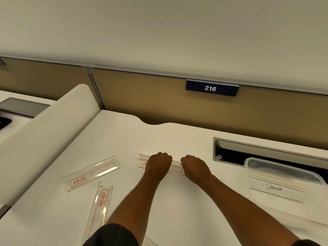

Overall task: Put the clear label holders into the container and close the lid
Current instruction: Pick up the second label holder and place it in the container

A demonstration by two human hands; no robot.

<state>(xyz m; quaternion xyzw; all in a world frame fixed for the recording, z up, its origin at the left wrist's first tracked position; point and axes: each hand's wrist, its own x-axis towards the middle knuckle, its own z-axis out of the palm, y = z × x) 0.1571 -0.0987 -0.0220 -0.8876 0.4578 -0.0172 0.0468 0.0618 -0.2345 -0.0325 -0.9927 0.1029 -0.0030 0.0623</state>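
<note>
Three clear label holders with red print lie on the white desk. My left hand (158,164) and my right hand (194,166) both rest curled on the middle holder (175,168), covering most of it. A second holder (92,173) lies at an angle to the left. A third holder (99,208) lies nearer me, running toward my left sleeve. The clear plastic container (276,185), marked "PANDA" on its side, stands at the right with its lid on top.
A large roll of white paper (48,139) lies along the left of the desk. An open cable tray (262,153) is set into the desk behind the container. A tan partition with a "216" plate (211,88) stands at the back.
</note>
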